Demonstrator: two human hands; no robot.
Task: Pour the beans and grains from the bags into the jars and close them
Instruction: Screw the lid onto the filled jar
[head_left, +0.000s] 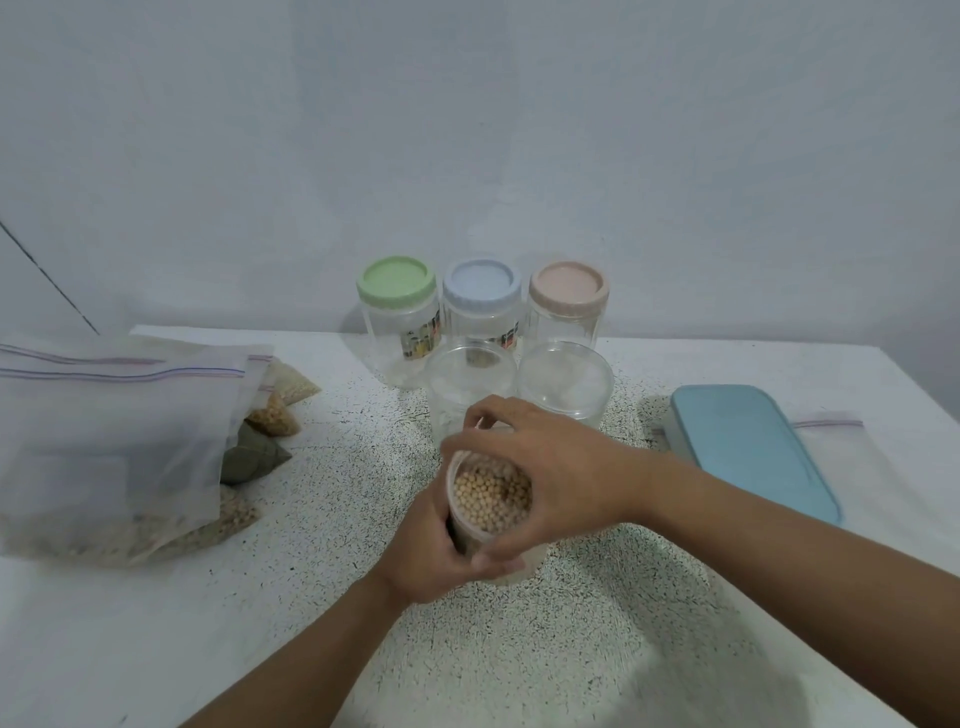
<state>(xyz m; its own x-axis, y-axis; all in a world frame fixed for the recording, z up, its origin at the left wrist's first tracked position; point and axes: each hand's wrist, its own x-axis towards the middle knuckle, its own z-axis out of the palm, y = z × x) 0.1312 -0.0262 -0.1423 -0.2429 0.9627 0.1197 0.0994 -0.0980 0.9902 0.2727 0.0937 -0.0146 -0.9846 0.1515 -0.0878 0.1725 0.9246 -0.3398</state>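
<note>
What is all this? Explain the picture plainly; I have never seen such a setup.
No machine: a person works bare-handed, and the single picture comes from a camera worn on their head, looking down. The left hand grips a clear jar of pale beans; the right hand curls over its top. On the table: zip bags of beans and grains at left, three empty jars with green, blue and pink lids at the back, two clear-lidded jars before them, a blue-lidded box at right.
</note>
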